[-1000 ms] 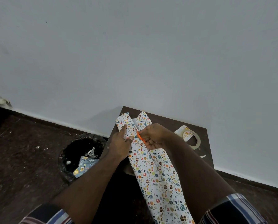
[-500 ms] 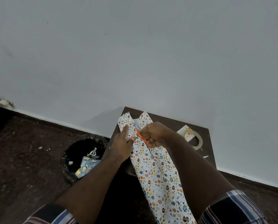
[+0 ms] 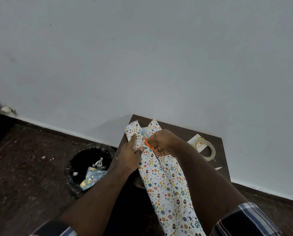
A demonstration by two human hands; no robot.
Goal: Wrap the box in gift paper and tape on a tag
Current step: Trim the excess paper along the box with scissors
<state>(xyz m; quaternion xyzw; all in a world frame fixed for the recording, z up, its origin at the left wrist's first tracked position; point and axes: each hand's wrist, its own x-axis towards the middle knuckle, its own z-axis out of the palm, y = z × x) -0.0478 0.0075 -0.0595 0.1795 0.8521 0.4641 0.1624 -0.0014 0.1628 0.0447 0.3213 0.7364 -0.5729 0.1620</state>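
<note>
A long strip of white gift paper (image 3: 167, 184) printed with coloured eggs and hearts runs from my lap up onto a small dark table (image 3: 217, 167). Its far end is split into two flaps. My left hand (image 3: 130, 154) presses the left flap flat with straight fingers. My right hand (image 3: 164, 142) grips orange-handled scissors (image 3: 146, 142) at the middle slit; the blades are hidden. A roll of clear tape (image 3: 208, 150) lies to the right on the table, over a pale gift tag (image 3: 196, 142). No box is visible.
A black-lined bin (image 3: 89, 167) with paper scraps stands on the dark floor left of the table. The table's back edge sits against a pale wall. A small white strip (image 3: 218, 168) lies near the table's right edge.
Hardly anything differs. My right hand with the scissors has edged slightly farther along the slit, and my left hand stays pressed on the left flap.
</note>
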